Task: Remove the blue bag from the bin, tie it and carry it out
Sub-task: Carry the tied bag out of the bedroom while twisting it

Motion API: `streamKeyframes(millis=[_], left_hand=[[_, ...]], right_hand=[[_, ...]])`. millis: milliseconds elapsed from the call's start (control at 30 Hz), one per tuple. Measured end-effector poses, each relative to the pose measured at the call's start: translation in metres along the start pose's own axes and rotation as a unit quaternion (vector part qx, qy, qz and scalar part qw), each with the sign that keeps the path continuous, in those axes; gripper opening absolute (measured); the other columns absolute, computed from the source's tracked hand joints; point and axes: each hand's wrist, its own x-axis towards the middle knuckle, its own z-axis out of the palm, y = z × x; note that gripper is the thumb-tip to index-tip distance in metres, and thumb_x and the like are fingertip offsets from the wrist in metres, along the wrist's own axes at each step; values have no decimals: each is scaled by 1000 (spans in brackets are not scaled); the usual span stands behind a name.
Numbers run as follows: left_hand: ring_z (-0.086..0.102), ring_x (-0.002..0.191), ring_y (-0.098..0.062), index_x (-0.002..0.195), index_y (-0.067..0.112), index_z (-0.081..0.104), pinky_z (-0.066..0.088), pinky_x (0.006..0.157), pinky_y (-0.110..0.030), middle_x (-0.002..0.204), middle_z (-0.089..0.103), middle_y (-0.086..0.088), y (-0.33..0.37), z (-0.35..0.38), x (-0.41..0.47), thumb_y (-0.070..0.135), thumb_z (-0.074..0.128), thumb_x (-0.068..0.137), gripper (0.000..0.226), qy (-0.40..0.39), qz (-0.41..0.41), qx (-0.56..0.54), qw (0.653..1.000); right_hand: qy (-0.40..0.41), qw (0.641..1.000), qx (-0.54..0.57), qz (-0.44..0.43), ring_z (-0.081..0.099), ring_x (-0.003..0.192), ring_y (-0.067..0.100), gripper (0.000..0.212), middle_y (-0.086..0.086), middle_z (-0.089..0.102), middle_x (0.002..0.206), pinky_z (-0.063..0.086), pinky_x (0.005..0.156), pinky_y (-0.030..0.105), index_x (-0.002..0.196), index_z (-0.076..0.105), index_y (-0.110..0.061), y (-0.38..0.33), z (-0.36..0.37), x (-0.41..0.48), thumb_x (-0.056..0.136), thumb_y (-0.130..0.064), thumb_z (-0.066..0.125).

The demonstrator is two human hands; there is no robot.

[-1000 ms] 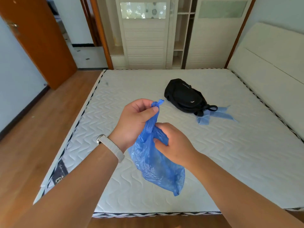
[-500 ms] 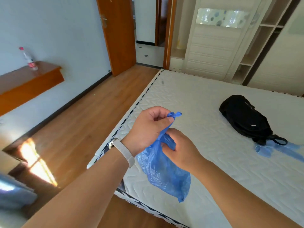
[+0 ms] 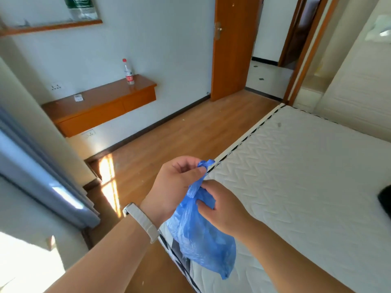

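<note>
Hands: left hand [image 3: 175, 187] pinches bag [image 3: 201, 235] neck; right hand [image 3: 222, 208] grips below. Bag out of bin, tying underway; carrying out remains.

Blue bag [image 3: 201, 235]: thin crinkled plastic; we see its neck gathered and twisted, body hanging limp over the mattress corner.

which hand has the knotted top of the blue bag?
The left hand, the one with the white wristband, pinches the blue bag at its knotted top. The right hand grips lower, at the neck.
</note>
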Motion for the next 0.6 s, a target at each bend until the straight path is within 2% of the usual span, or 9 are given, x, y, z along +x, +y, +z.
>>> streamKeyframes(millis=[100,267,367,600], left_hand=[[55,71,-29,82,9,70,46,68,-40,79,62,-17,8,-18,21,13,71,73,10,48,-10,-19,999],[60,63,-23,84,8,69,52,61,-31,72,66,-10,12,-44,42,11,69,76,8,103,-2,-3,995],[62,62,-20,83,8,70,52,59,-29,71,68,-8,16,-62,50,10,69,77,6,123,0,-7,992],[61,55,-14,85,4,66,50,56,-26,66,68,-4,15,-124,76,2,62,86,5,128,14,-25,991]], right_hand=[[-27,999,9,-22,56,103,3,38,-20,59,109,47,88,30,123,49,-40,7,2,35,86,-34,54],[-76,995,22,-54,55,113,7,44,-13,60,123,45,94,33,131,51,-33,18,14,84,88,-29,58],[-91,993,31,-62,55,111,7,43,-15,59,123,46,93,35,131,50,-34,16,26,105,89,-33,55],[-98,993,33,-58,56,105,4,39,-19,60,116,47,89,28,127,51,-37,16,61,158,89,-32,55]])
